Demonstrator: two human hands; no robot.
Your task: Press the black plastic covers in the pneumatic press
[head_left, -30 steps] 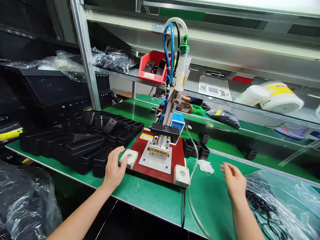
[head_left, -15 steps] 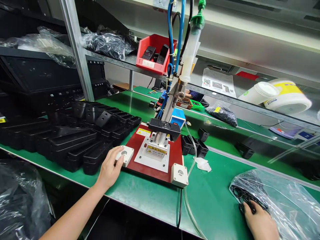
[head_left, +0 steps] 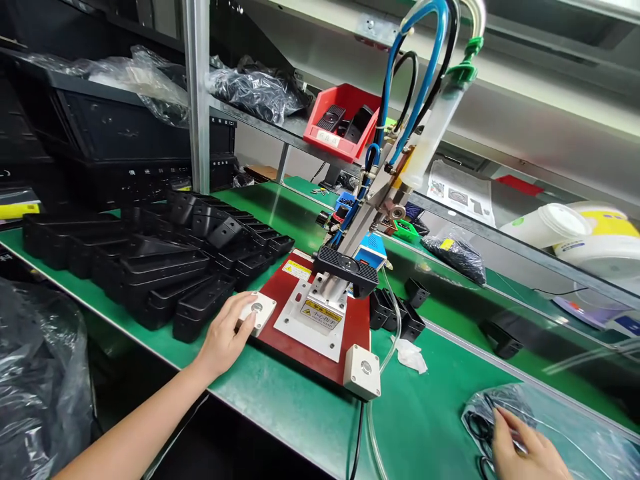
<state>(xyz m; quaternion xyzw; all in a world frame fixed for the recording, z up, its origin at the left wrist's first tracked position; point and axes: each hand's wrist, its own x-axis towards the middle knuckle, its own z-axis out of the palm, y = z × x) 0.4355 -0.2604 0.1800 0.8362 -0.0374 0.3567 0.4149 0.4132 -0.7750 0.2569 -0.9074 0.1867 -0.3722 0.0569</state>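
Note:
My left hand (head_left: 229, 337) rests around a white push-button box (head_left: 260, 311), thumb at its front and fingers over its left and back sides. The box sits on the left corner of a dark red base (head_left: 305, 357). At the lower right, my right hand (head_left: 531, 448) pinches a thin black rubber ring (head_left: 489, 401) at the mouth of a clear plastic bag (head_left: 565, 407). More black rings (head_left: 479, 427) lie in the bag's opening. On the press fixture (head_left: 330, 288) rests a ribbed black plastic part (head_left: 345, 265), tilted.
A second button box (head_left: 363, 371) sits at the base's right corner. Black housings (head_left: 165, 273) are piled on the left. Small black blocks (head_left: 393, 310) and a white tissue (head_left: 411, 355) lie to the right. A red bin (head_left: 343, 120) stands on the shelf above.
My right hand has drawn slightly back and pinches a ring at the bag's mouth. My left hand stays on the button box. The view has shifted and tilted.

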